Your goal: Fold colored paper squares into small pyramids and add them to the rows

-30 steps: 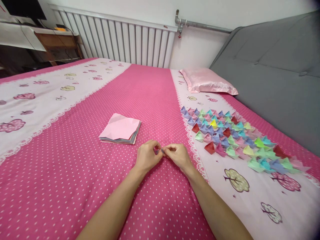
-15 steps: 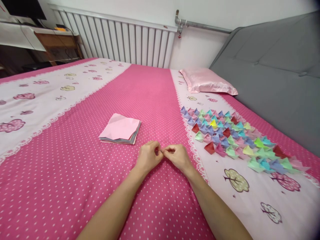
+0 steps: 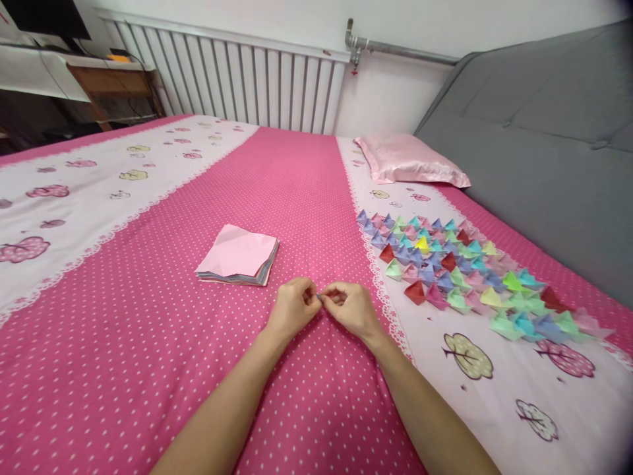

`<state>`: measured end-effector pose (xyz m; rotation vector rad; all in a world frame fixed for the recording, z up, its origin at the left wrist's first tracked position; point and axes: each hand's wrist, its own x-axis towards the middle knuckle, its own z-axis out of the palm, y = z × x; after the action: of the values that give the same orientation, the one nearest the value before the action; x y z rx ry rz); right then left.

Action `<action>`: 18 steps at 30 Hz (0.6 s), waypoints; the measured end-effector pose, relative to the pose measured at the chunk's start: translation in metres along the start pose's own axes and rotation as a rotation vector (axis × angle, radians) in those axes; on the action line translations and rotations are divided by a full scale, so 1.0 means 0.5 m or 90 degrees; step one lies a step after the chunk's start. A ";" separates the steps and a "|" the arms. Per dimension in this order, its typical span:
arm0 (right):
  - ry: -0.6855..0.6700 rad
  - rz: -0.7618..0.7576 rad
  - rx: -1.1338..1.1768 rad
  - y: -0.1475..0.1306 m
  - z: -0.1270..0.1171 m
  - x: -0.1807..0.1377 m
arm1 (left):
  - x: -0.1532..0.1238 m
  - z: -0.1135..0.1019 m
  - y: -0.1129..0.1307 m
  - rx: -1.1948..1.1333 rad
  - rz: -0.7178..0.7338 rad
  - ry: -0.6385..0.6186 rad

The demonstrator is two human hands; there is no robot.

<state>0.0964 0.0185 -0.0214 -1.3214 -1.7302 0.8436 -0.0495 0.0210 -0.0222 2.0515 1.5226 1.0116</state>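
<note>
My left hand (image 3: 295, 305) and my right hand (image 3: 350, 305) meet fingertip to fingertip above the pink dotted part of the bedspread. Both are closed in a pinch. A tiny bit of blue paper (image 3: 319, 297) shows between the fingertips; the fingers hide the rest of it, so its shape cannot be made out. Beyond my left hand, to the left, lies a stack of square paper sheets (image 3: 238, 252) with a pink sheet on top. To the right of my right hand stand rows of small folded paper boats (image 3: 448, 262) in many colours.
A pink satin pillow (image 3: 410, 160) lies at the far right beside the grey padded headboard (image 3: 539, 112). Behind the bed are a white radiator (image 3: 237, 72) and a grey pipe (image 3: 405, 51). A desk (image 3: 116, 82) with a black monitor (image 3: 49, 18) stands far left.
The pinched fingertips have shifted very slightly, and a bit of blue now shows between them. The paper stack and the boats have not moved.
</note>
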 end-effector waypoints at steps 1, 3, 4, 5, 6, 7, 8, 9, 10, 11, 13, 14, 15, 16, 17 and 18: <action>0.002 -0.006 -0.005 -0.001 0.000 -0.001 | 0.000 0.000 0.000 0.004 0.002 -0.001; 0.004 -0.016 -0.020 -0.003 0.000 -0.002 | -0.001 0.000 -0.001 0.019 0.009 -0.002; 0.004 -0.020 -0.027 -0.004 0.000 -0.002 | -0.002 0.000 -0.001 0.029 0.011 -0.001; 0.005 -0.024 -0.033 -0.004 0.000 -0.003 | -0.002 0.000 -0.001 0.038 0.012 0.001; 0.005 -0.026 -0.036 -0.005 -0.001 -0.003 | -0.003 0.000 -0.001 0.046 0.012 0.004; 0.006 -0.026 -0.037 -0.005 -0.001 -0.003 | -0.003 0.000 0.000 0.050 0.013 0.006; 0.008 -0.024 -0.037 -0.006 -0.001 -0.003 | -0.003 0.000 0.000 0.051 0.015 0.008; 0.011 -0.020 -0.037 -0.005 -0.002 -0.003 | -0.003 0.000 0.000 0.050 0.019 0.008; 0.014 -0.017 -0.037 -0.005 -0.002 -0.003 | -0.003 0.000 0.001 0.048 0.023 0.008; 0.015 -0.015 -0.039 -0.005 -0.002 -0.003 | -0.003 0.000 0.001 0.045 0.027 0.008; 0.020 -0.016 -0.044 -0.003 -0.002 -0.003 | -0.003 0.000 0.002 0.040 0.030 0.009; 0.023 -0.017 -0.047 -0.003 -0.001 -0.003 | -0.004 0.000 0.002 0.039 0.030 0.012; 0.027 -0.018 -0.050 -0.003 -0.001 -0.003 | -0.004 -0.001 0.002 0.039 0.031 0.015; 0.030 -0.017 -0.053 -0.003 -0.001 -0.003 | -0.004 -0.001 0.002 0.040 0.033 0.017; 0.033 -0.016 -0.055 -0.002 -0.001 -0.003 | -0.004 -0.002 0.002 0.041 0.035 0.021; 0.037 -0.014 -0.058 -0.002 -0.001 -0.003 | -0.004 -0.002 0.001 0.041 0.035 0.027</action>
<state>0.0968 0.0169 -0.0205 -1.3703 -1.7533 0.7140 -0.0503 0.0186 -0.0216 2.1394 1.5464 1.0447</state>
